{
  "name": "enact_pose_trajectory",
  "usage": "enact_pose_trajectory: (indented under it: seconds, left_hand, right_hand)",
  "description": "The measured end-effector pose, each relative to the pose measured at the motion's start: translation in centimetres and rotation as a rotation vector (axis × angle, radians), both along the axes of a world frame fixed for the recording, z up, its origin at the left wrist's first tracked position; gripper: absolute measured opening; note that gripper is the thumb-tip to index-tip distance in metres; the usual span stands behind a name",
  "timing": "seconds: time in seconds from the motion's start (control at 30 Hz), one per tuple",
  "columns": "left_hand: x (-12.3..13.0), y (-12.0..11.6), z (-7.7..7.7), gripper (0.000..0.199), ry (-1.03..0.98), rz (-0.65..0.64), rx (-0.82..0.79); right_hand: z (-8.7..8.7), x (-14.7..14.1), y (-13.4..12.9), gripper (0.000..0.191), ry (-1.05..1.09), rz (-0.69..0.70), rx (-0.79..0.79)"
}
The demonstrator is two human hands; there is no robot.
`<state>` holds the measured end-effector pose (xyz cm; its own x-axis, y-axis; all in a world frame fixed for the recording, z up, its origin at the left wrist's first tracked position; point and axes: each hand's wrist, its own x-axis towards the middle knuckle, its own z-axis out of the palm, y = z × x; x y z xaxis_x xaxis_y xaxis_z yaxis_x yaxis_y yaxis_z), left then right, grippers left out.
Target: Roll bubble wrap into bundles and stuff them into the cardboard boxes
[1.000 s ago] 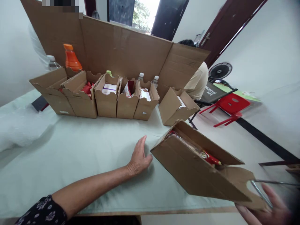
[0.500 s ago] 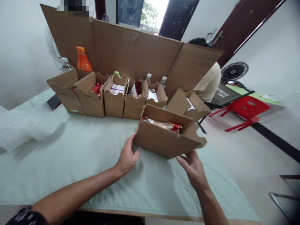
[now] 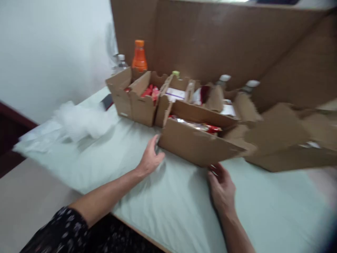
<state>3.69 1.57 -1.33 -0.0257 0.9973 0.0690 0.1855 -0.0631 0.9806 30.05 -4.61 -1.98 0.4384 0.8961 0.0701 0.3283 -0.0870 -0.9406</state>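
A small open-topped cardboard box (image 3: 197, 144) is held at a tilt over the cloth-covered table, in front of a row of similar boxes. Inside it lie shiny packets (image 3: 200, 125) with red ends. My left hand (image 3: 151, 158) is at the box's left end, fingers against its edge and thumb apart from it. My right hand (image 3: 222, 188) is at the lower right corner, its curled fingertips partly hidden beneath the box. Behind stand the row's boxes, one with red packets (image 3: 151, 92), another with a white and purple carton (image 3: 176, 94).
A tall cardboard panel (image 3: 210, 42) rises behind the row. An orange bottle (image 3: 139, 56) and white-capped bottles (image 3: 224, 80) stand at the back. Crumpled bubble wrap (image 3: 84, 119) lies at the left. Another opened box (image 3: 279, 137) stands at the right, blurred. The pale green cloth (image 3: 179, 207) covers the table.
My view has turned left and closer. The held box has moved left along the row with both hands, now in front of the middle boxes.
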Motion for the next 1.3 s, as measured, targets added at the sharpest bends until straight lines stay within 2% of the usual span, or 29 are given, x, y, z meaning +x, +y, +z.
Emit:
enact_pose_trajectory:
  seconds: [0.1, 0.17, 0.23, 0.33, 0.43, 0.53, 0.63, 0.73, 0.8, 0.9, 0.97, 1.07, 1.17, 1.3]
  left_hand:
    - [-2.4, 0.2, 0.8, 0.067, 0.146, -0.068, 0.044]
    - [-5.4, 0.0, 1.2, 0.054, 0.28, -0.043, 0.104]
    - [-9.3, -0.6, 1.6, 0.042, 0.43, 0.096, 0.188]
    - [-15.5, -0.9, 2.7, 0.038, 0.66, 0.364, 0.354]
    - [-20.0, 0.3, 4.1, 0.035, 0.861, 0.468, 0.437]
    - [-22.0, 2.3, 5.0, 0.031, 0.989, 0.445, 0.452]
    - [-22.7, 4.0, 5.1, 0.021, 1.022, 0.41, 0.438]
    - [-23.3, 4.5, 5.7, 0.013, 0.97, 0.424, 0.431]
    - [-23.8, 4.0, 7.0, 0.01, 0.889, 0.45, 0.443]
    - [-24.7, 2.4, 10.3, 0.008, 0.693, 0.489, 0.524]
    - [-24.9, 1.2, 12.8, 0.009, 0.491, 0.501, 0.552]
    - [-24.2, -0.1, 15.6, 0.009, 0.094, 0.43, 0.476]
    - [-22.9, -0.6, 16.4, 0.011, -0.194, 0.319, 0.357]
    - [-20.6, -0.9, 15.6, 0.02, -0.304, 0.215, 0.187]
  right_hand:
    - [-0.4, 0.1, 0.2, 0.071, -0.082, -0.053, -0.08]
    - [-0.1, -0.2, 0.6, 0.07, -0.084, -0.084, -0.103]
    - [0.4, -0.6, 0.8, 0.064, -0.068, -0.104, -0.112]
    - [1.0, -1.2, 0.9, 0.054, -0.079, -0.119, -0.123]
    - [1.2, -1.4, 1.0, 0.047, -0.097, -0.151, -0.13]
    - [1.3, -1.5, 1.0, 0.044, -0.113, -0.158, -0.141]
    - [1.4, -1.5, 1.0, 0.042, -0.104, -0.141, -0.156]
    - [1.5, -1.6, 1.0, 0.042, -0.12, -0.136, -0.157]
    - [1.4, -1.5, 1.0, 0.043, -0.141, -0.137, -0.163]
    - [1.3, -1.4, 1.1, 0.042, -0.152, -0.138, -0.178]
    - [1.4, -1.5, 1.2, 0.041, -0.148, -0.139, -0.184]
    - [2.0, -1.7, 0.8, 0.04, -0.117, -0.149, -0.179]
    - [2.5, -1.8, -0.9, 0.04, -0.083, -0.149, -0.178]
    - [2.7, -1.7, -4.6, 0.042, -0.098, -0.204, -0.146]
